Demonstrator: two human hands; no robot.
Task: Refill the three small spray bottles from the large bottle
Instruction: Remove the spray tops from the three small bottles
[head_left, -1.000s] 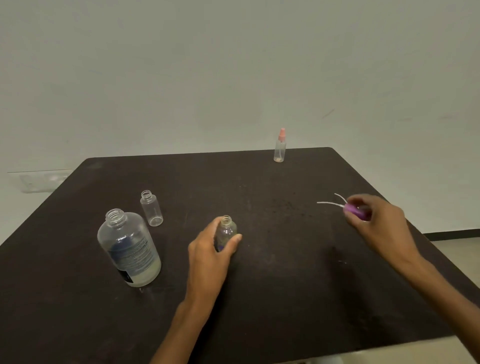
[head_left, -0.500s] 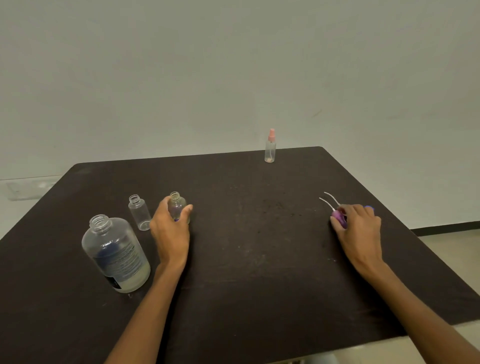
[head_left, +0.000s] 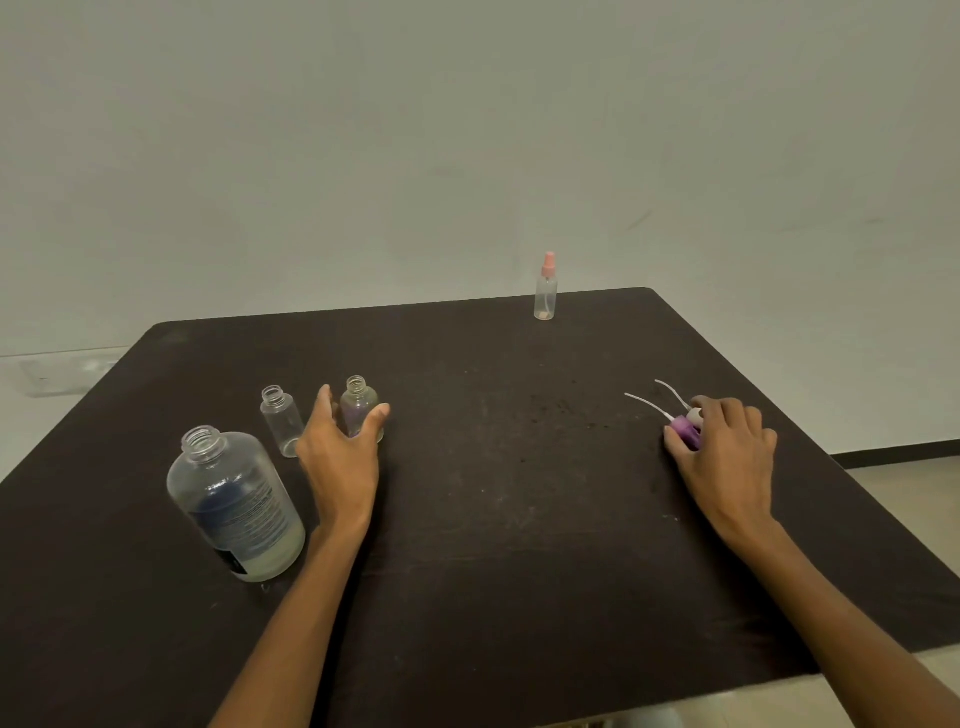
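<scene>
Left hand (head_left: 340, 457) fingers curl round an uncapped small bottle (head_left: 359, 407), beside another open empty one (head_left: 281, 420) and the large bottle (head_left: 236, 506) holding a little pale liquid; right hand (head_left: 727, 457) fingers rest on two spray caps (head_left: 687, 425); a capped bottle (head_left: 545, 294) stands far back on the counter (head_left: 519, 519).

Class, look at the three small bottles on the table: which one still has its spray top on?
The small bottle with the pink spray top, standing alone at the table's far edge. The two small bottles beside the large bottle have open necks.
</scene>
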